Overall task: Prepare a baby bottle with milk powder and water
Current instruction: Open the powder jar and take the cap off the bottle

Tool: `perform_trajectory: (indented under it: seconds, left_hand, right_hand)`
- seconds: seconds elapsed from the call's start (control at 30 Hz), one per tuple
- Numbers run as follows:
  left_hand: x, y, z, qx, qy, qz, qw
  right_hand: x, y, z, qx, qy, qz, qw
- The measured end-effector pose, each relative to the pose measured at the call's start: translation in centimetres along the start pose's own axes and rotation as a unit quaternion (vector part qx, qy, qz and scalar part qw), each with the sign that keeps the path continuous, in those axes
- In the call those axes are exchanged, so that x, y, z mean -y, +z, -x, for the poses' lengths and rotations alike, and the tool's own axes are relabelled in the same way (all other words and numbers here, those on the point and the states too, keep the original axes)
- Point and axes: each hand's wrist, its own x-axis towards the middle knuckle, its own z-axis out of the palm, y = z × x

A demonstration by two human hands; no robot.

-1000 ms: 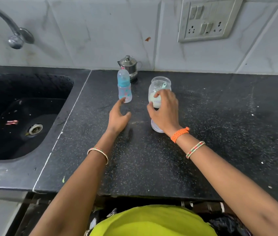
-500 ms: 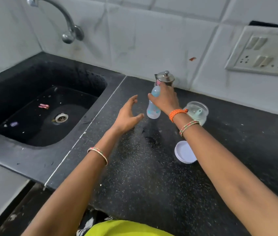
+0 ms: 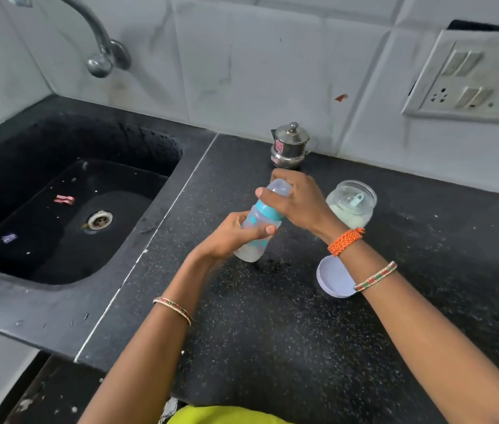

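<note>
The baby bottle (image 3: 256,232) looks like light, stiff plastic, smooth enough to slip if wet, so it is best held round the body with one hand while the other works the top. That is how it is held: tilted above the black table (image 3: 272,332), just in front of the sink (image 3: 68,197). The left hand (image 3: 230,237) curls round its lower body, and the right hand (image 3: 297,203) closes over the clear cap and teal collar, apparently to unscrew them. The bottle is translucent with teal and pink printed shapes, and whether anything is inside cannot be told. Just beside the right wrist stands the open jar (image 3: 351,206) of pale milk powder with a teal scoop in it; its white lid (image 3: 332,278) lies on the table nearer the person. A small steel pot (image 3: 291,145) stands at the wall.
</note>
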Motion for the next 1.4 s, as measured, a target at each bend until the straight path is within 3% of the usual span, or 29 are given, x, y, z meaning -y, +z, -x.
perform_trajectory:
  seconds: [0.13,0.2,0.23,0.3,0.4,0.6,0.8,0.87,0.93,1.0,1.07,1.17,1.23,1.3,1.4]
  left_hand:
    - [0.6,-1.6,0.9,0.137,-0.045,0.140,0.980]
    - [1.0,-2.1,1.3,0.147,-0.054,0.151,0.976]
    - [1.2,-2.2,1.4,0.129,-0.053,0.149,0.979]
    - [1.4,-2.3,1.4,0.061,-0.043,0.132,0.989]
    - [1.7,-2.4,1.1,-0.050,-0.029,0.095,0.994]
    - [1.5,-2.2,0.7,-0.137,-0.033,0.095,0.985]
    - [1.3,-2.0,0.2,-0.160,-0.049,0.046,0.985]
    - [1.3,-1.7,-0.1,-0.176,-0.036,0.030,0.983]
    - [1.1,-1.3,-0.3,-0.192,-0.012,0.014,0.981]
    - [0.8,-0.8,-0.6,-0.199,0.001,-0.017,0.980]
    - [0.0,-0.1,-0.8,-0.212,-0.013,-0.109,0.971]
    - [-1.3,1.0,-0.6,-0.278,-0.023,-0.278,0.919]
    - [-2.1,1.6,-0.3,-0.303,-0.022,-0.327,0.895]
    - [-2.6,1.9,0.0,-0.286,-0.037,-0.330,0.899]
    - [-3.8,1.0,0.1,-0.211,-0.047,-0.270,0.938]
  right_hand:
    - [0.9,-2.0,-0.8,0.203,-0.009,-0.101,0.974]
    - [0.7,-3.3,-1.2,0.269,-0.006,-0.109,0.957]
    - [0.3,-3.6,-1.4,0.258,0.002,-0.106,0.960]
    - [-0.8,-3.5,-1.9,0.160,0.035,-0.078,0.983]
    - [-3.3,-2.0,-2.2,0.022,0.074,0.065,0.995]
    - [-6.2,1.9,-1.4,0.120,0.063,0.217,0.967]
    - [-6.4,2.4,-1.3,0.146,0.111,0.233,0.955]
    - [-5.6,2.2,-1.1,0.113,0.110,0.188,0.969]
    - [-3.8,2.2,-1.0,0.038,0.112,0.029,0.993]
    - [-2.0,2.5,-1.1,-0.006,0.141,-0.083,0.987]
    - [-0.8,3.0,-1.3,-0.003,0.177,-0.084,0.981]
    - [-0.2,3.7,-1.4,-0.022,0.188,-0.066,0.980]
    - [-0.1,3.9,-1.4,-0.056,0.188,-0.084,0.977]
    - [-0.2,3.8,-1.3,-0.087,0.178,-0.091,0.976]
    - [0.0,3.5,-1.0,-0.118,0.137,-0.105,0.978]
